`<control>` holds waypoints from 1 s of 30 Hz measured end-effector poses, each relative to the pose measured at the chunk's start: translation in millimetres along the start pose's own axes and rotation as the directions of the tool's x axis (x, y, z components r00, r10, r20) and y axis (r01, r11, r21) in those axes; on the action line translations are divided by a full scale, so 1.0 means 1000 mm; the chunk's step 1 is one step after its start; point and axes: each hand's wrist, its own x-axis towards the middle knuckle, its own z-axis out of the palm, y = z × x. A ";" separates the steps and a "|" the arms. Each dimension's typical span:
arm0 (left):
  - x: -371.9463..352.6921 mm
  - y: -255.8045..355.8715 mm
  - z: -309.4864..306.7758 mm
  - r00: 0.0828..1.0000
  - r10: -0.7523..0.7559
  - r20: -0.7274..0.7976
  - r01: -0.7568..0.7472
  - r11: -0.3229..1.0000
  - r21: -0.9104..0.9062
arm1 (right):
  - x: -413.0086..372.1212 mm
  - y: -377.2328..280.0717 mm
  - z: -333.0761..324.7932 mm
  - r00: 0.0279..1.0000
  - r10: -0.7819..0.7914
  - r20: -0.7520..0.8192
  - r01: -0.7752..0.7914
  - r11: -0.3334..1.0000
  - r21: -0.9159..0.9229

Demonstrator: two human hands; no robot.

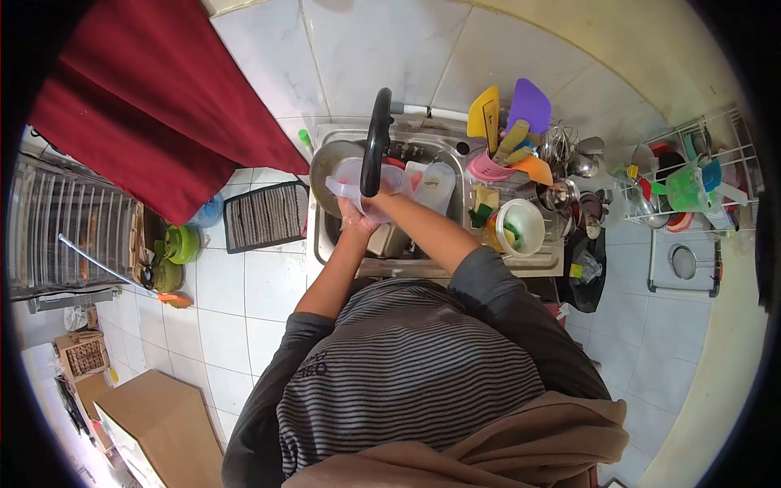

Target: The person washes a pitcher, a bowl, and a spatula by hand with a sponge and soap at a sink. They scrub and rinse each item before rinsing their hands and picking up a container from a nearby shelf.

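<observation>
Over the metal sink (460, 171), my left hand (355, 218) holds a translucent plastic container (350, 180) from below and its near side. My right hand (378, 205) is at the container's right side, partly inside or behind its clear wall; its fingers are mostly hidden. The black faucet (376, 138) arches in front of the container. A large metal bowl (324, 167) lies behind it on the left, and another clear container (435, 185) rests in the sink on the right.
Right of the sink stand a white tub (521, 226) with a sponge, a pink holder (488, 168) of spatulas and a wire rack (691, 171) of kitchenware. A red curtain (154, 98) hangs at the left, near a dark striped mat (267, 216) and a cardboard box (159, 423).
</observation>
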 end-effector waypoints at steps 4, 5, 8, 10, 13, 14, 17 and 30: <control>0.003 -0.001 -0.002 0.992 0.026 -0.121 -0.016 0.996 0.082 | -0.006 0.011 -0.005 0.998 -0.003 -0.065 0.024 0.945 0.327; 0.003 -0.001 0.000 0.991 0.036 -0.125 -0.016 0.988 0.157 | -0.011 0.017 -0.007 0.996 -0.005 -0.093 0.045 0.900 0.433; 0.006 -0.005 0.008 0.980 0.163 -0.117 -0.104 0.910 0.402 | -0.030 0.034 -0.009 0.995 0.057 -0.087 0.059 0.381 0.923; 0.006 -0.020 0.009 0.937 0.345 -0.061 -0.243 0.767 0.594 | -0.050 0.051 -0.011 0.998 0.055 0.041 -0.029 -0.200 0.979; 0.014 -0.025 0.004 0.868 0.475 -0.145 -0.244 0.662 0.709 | -0.080 0.074 -0.012 0.993 -0.003 0.115 -0.088 -0.662 0.744; 0.014 -0.026 0.005 0.843 0.526 -0.114 -0.288 0.620 0.730 | -0.089 0.080 -0.012 0.992 -0.024 0.120 -0.099 -0.736 0.669; 0.019 -0.022 -0.008 0.860 0.510 0.028 -0.331 0.515 0.791 | -0.102 0.094 -0.014 0.996 0.031 0.090 -0.038 -0.740 0.672; 0.003 -0.016 0.017 0.993 0.018 -0.119 -0.008 0.997 0.080 | -0.120 0.042 -0.019 0.689 0.148 -0.710 0.533 0.560 0.634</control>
